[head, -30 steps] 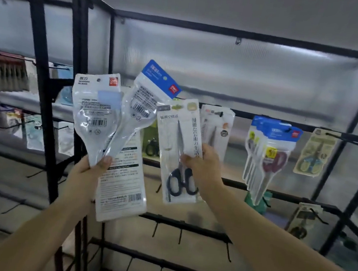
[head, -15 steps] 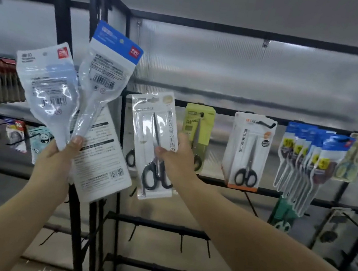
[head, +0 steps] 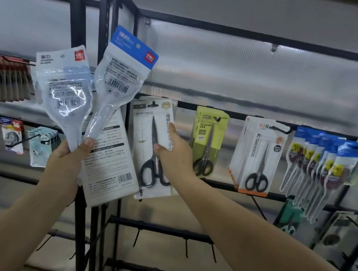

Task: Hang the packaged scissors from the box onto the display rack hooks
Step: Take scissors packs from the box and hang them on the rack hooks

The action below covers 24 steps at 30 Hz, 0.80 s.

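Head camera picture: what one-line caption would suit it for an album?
Right hand holds a scissors pack at a rack hook; left hand grips three spare packs.

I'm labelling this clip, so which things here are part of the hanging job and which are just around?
Part of the job:
- white scissors pack, held at its hook by the right hand
- three packs gripped in the left hand

Just around:
- green scissors pack
- orange-edged scissors pack
- blue-topped packs
- panda packs

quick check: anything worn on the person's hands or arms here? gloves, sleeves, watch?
Nothing worn that shows. Left hand and right hand are bare, no gloves, no rings visible. Both forearms are bare to the frame edge: no sleeves, watch or wristband in view.
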{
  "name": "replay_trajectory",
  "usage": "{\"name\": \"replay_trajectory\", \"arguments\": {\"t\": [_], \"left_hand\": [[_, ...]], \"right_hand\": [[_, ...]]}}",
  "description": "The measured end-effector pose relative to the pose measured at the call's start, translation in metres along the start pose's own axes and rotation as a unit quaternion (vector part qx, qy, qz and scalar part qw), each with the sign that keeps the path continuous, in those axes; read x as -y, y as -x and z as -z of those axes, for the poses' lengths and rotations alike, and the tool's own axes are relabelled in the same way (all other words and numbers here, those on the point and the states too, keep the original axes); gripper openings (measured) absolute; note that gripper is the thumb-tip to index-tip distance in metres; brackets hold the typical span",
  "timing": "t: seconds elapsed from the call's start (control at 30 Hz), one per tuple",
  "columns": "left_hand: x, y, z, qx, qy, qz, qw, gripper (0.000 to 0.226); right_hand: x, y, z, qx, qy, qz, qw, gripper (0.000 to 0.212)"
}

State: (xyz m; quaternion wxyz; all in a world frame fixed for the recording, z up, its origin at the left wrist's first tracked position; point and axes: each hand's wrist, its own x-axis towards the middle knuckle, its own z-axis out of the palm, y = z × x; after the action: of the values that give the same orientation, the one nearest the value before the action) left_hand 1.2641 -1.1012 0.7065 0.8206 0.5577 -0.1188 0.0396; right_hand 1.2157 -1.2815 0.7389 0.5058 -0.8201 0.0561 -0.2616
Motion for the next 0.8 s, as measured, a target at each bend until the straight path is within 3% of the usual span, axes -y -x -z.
{"name": "replay_trajectory", "arguments": {"t": [0.13, 0.23, 0.3, 0.4, 0.47, 0.6, 0.8], "left_hand": [[0.003, -0.002, 0.005, 0.002, 0.011, 0.008, 1.0, 0.012], [0.007, 0.0, 0.007, 0.009, 0.021, 0.018, 1.0, 0.022], [0.01, 0.0, 0.008, 0.02, 0.025, 0.019, 0.999, 0.02], [0.014, 0.0, 0.007, 0.044, 0.016, 0.019, 0.999, 0.012], [0.017, 0.001, 0.004, 0.068, 0.014, 0.022, 0.997, 0.014], [0.021, 0.004, -0.005, 0.108, 0.032, 0.044, 0.993, 0.033], [0.021, 0.014, -0.018, 0.171, 0.017, 0.08, 0.982, 0.017]], "right_hand": [[-0.005, -0.004, -0.003, -0.008, 0.064, -0.007, 0.998, 0.064], [-0.008, -0.002, -0.002, 0.002, 0.191, -0.015, 0.981, 0.063], [-0.009, -0.004, 0.001, -0.038, 0.217, -0.029, 0.975, 0.058], [-0.002, -0.007, 0.008, -0.093, 0.088, -0.007, 0.992, 0.047], [0.008, -0.006, 0.012, -0.078, 0.002, -0.004, 0.997, 0.04], [0.02, -0.009, 0.017, -0.017, -0.14, -0.094, 0.986, 0.042], [0.021, -0.015, 0.024, -0.012, -0.23, -0.123, 0.965, 0.011]]}}
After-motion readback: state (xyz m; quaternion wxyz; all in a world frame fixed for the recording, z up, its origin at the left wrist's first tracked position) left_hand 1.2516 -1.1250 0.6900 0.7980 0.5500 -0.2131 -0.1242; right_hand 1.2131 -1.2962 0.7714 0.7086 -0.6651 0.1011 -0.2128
